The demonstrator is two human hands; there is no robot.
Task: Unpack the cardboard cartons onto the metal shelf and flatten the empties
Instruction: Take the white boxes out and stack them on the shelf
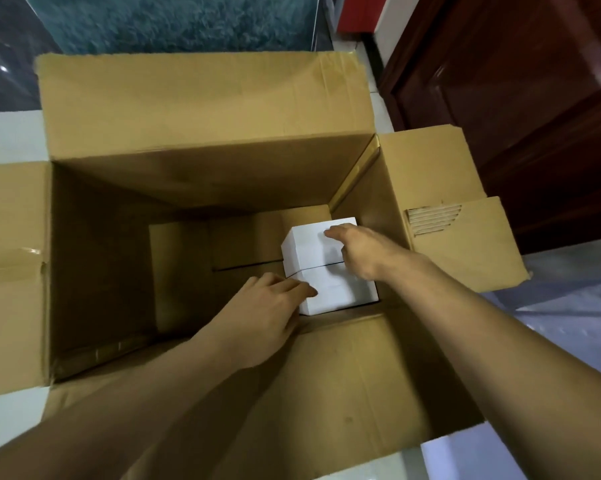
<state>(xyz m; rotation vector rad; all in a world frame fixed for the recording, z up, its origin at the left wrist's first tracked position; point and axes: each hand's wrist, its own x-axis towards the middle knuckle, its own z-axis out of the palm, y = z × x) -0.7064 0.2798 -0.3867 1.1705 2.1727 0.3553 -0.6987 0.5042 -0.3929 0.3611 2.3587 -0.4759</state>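
1. Head view: open carton (222, 174); white near box (340, 292) and far box (307, 249) in its 4 o'clock corner.
2. L hand (267, 306): straightish fingers touch near box's 9 o'clock side. R hand (357, 251) flat atop far box. No grip yet.
3. Step: unpacking, prob. last items. Next: squeeze both, lift out.

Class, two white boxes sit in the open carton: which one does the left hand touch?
The nearer white box, closest to the person. The left hand touches its left edge, while the right hand reaches onto the farther white box behind it.
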